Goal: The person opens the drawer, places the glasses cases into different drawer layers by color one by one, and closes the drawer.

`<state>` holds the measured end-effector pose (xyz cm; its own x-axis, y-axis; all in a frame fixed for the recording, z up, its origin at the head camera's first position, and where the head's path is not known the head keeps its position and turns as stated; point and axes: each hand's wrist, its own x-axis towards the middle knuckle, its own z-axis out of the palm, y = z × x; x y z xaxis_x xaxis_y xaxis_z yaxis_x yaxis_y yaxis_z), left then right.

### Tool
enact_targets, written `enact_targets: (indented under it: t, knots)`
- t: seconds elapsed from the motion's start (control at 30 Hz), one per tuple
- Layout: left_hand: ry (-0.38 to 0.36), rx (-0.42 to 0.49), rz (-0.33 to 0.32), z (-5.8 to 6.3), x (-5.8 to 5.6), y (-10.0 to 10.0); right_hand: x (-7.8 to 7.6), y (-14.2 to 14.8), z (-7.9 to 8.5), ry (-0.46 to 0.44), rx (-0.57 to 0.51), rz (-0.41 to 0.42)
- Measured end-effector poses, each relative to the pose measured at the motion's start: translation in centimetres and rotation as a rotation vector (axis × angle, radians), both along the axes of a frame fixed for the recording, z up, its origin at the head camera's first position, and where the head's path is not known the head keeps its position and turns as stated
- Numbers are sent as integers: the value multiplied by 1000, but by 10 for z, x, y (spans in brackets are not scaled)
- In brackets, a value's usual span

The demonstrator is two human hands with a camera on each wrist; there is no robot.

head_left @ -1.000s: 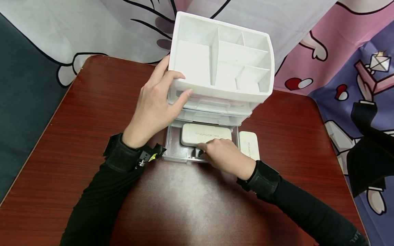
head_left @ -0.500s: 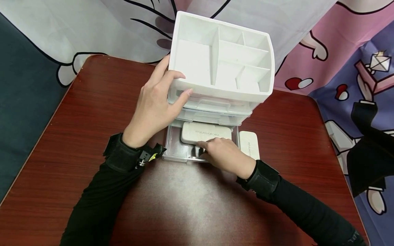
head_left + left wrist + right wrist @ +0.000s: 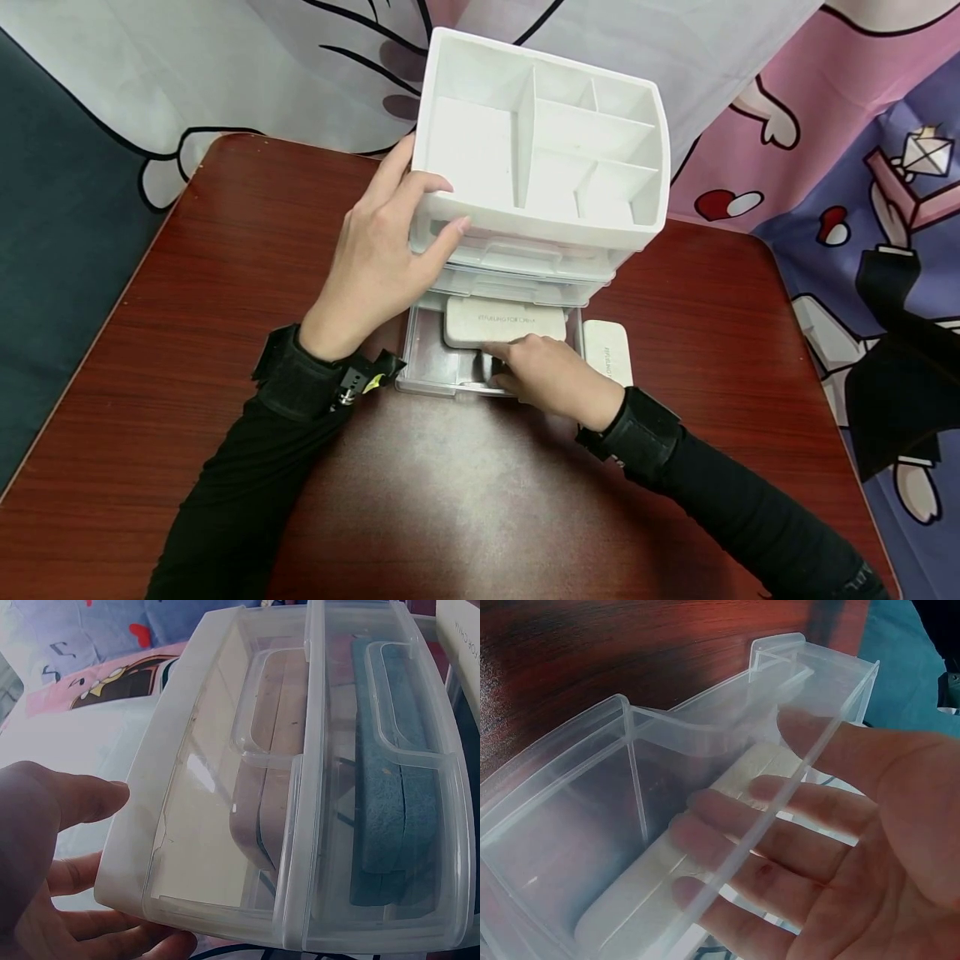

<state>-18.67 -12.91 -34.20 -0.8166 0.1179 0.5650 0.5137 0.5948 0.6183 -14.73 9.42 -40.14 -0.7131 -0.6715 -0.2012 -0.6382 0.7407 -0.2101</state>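
A white drawer organizer (image 3: pixel 476 150) with clear drawers stands at the table's back. My left hand (image 3: pixel 371 250) holds its left front corner, index finger over the top rim and thumb at the front. Below, the bottom drawer (image 3: pixel 429 362) is pulled out. A white case (image 3: pixel 502 319) lettered along one face lies inside, its back edge under the drawer above. My right hand (image 3: pixel 551 379) reaches into this drawer, a fingertip at the case's front edge. In the right wrist view, nearly straight fingers show through the clear wall against the case (image 3: pixel 630 900).
A second white lettered case (image 3: pixel 607 354) is just right of the open drawer. Through the upper drawers' fronts, the left wrist view shows a pinkish case (image 3: pixel 281 787) and a blue one (image 3: pixel 397 787). A patterned cloth (image 3: pixel 262 67) hangs behind the brown table (image 3: pixel 172 333).
The white case in the bottom drawer has slid slightly back, away from the drawer's front, with my right fingers following it. My left hand and the organizer have stayed put.
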Motion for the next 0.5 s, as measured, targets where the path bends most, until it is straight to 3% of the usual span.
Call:
enact_targets:
  t: [0.5]
  knots:
    - [-3, -2, -7, 0, 1, 0, -7, -1, 0, -18, 29, -17]
